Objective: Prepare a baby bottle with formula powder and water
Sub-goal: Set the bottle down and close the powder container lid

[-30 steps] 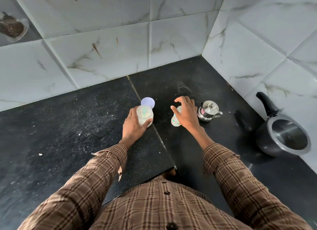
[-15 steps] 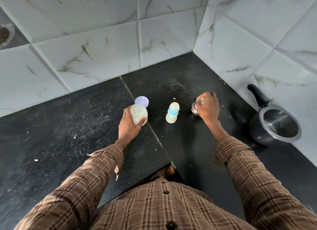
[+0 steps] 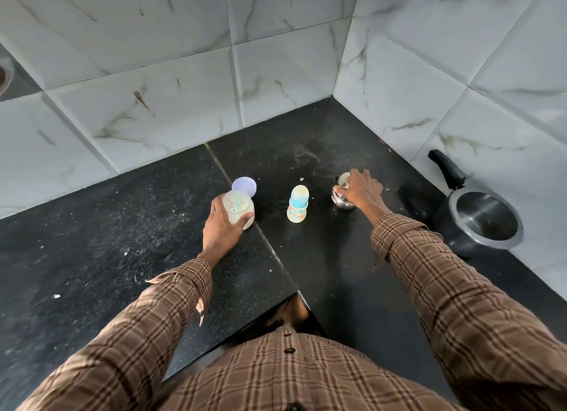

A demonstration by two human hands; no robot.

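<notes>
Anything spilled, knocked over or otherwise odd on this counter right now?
Nothing is tipped: the jar, the bottle and the steel pot all stand upright. The one oddity is pale specks and a dusty smear on the counter, thickest behind the bottle, possibly stray powder; I cannot tell what they are.

Between the left hand (image 3: 223,226) and the right hand (image 3: 365,189) only the bottle (image 3: 298,208) stood, with bare tabletop (image 3: 107,226) either side of it. Right of the right hand, a pan (image 3: 478,223) sat against the wall (image 3: 460,88). Left of the left hand lay open tabletop.
</notes>
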